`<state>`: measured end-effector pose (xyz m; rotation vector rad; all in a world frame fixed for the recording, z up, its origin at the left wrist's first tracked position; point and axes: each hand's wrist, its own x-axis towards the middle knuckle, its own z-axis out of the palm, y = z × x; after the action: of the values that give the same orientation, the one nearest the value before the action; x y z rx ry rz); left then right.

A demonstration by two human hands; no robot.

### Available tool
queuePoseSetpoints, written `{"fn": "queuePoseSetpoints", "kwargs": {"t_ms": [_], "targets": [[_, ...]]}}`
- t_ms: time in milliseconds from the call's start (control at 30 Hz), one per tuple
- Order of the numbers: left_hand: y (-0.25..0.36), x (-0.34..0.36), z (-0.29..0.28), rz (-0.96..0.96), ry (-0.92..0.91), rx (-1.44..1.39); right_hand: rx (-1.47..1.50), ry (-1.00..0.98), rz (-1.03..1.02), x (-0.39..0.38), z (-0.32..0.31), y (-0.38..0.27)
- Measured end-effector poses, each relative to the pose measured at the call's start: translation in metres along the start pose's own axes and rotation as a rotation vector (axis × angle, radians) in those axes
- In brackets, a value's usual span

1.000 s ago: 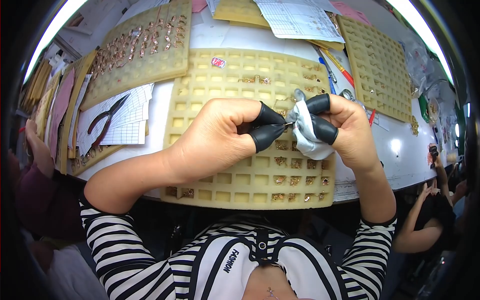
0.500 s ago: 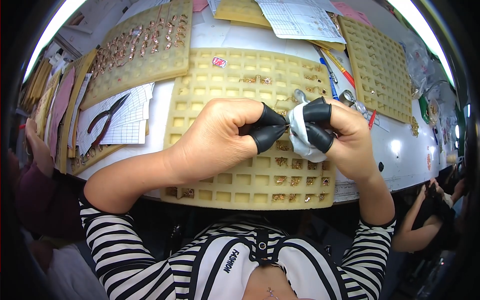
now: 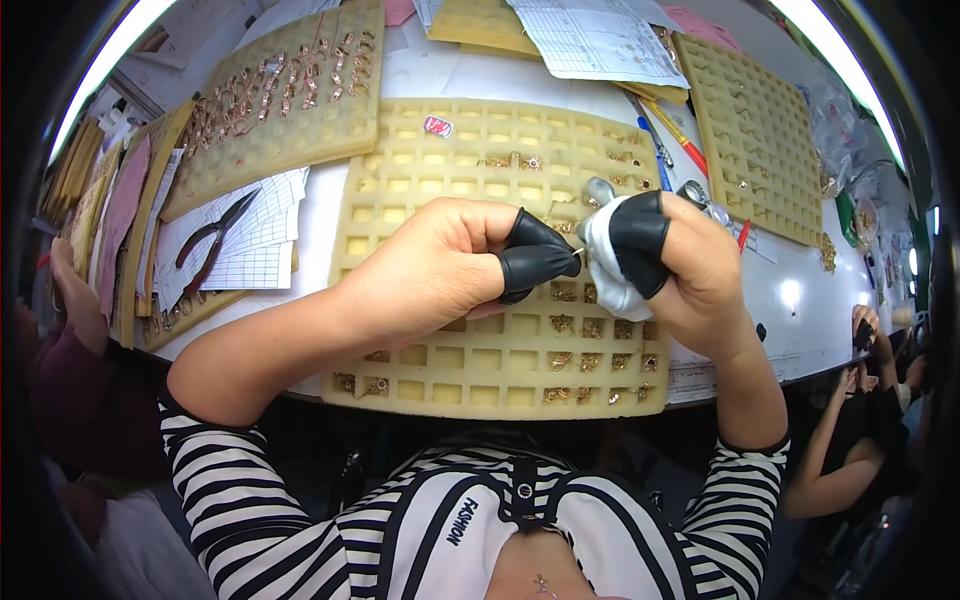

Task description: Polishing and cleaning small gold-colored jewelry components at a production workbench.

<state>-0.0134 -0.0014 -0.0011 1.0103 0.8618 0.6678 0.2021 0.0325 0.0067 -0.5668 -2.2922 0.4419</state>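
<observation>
My left hand (image 3: 420,270), black rubber cots on its thumb and forefinger, is closed in a pinch. A thin, shiny bit of metal (image 3: 578,251) shows at those fingertips, too small to name and mostly hidden. Facing it, my right hand (image 3: 695,270), also in black cots, grips a bunched white cloth (image 3: 612,275) close to the metal bit. Both hands are above a pale yellow tray (image 3: 420,406) of square pockets, several holding small gold-coloured jewellery pieces (image 3: 561,361). A rounded silvery object (image 3: 598,191) is just beyond the cloth.
Another tray (image 3: 350,125) with rows of rings lies back left, near pliers (image 3: 215,240) on gridded papers (image 3: 262,240). On the right are a further tray (image 3: 750,130), pens (image 3: 690,150) and a clear plastic bag (image 3: 830,120). Other people's hands (image 3: 865,325) show at the sides.
My left fingertips have closed together more tightly and turned slightly. My right hand has shifted a little rightward with the cloth, opening a small gap where the metal bit shows.
</observation>
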Motion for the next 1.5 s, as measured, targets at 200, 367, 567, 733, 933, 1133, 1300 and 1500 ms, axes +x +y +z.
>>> {"fn": "queuePoseSetpoints", "kwargs": {"t_ms": [200,367,567,733,933,1133,1300,1500], "targets": [[0.004,-0.001,0.004,0.005,0.047,0.105,0.064,0.278,0.117,-0.002,-0.016,0.009],[0.008,-0.004,0.006,0.026,0.064,0.109,0.137,0.386,0.280,-0.005,-0.024,0.017],[0.009,-0.005,0.007,0.041,0.077,0.137,0.161,0.442,0.287,-0.006,-0.027,0.021],[0.009,-0.004,0.007,0.051,0.084,0.151,0.135,0.475,0.315,-0.005,-0.029,0.021],[0.010,-0.005,0.008,0.040,0.074,0.153,0.078,0.545,0.254,-0.006,-0.032,0.022],[0.003,-0.002,0.005,0.094,0.055,0.202,0.064,0.563,0.201,-0.007,-0.033,0.025],[0.004,-0.002,0.005,0.072,0.050,0.184,0.062,0.522,0.183,-0.010,-0.030,0.025],[0.002,0.000,0.005,0.034,0.035,0.104,-0.142,0.198,-0.095,-0.004,-0.032,0.015]]}}
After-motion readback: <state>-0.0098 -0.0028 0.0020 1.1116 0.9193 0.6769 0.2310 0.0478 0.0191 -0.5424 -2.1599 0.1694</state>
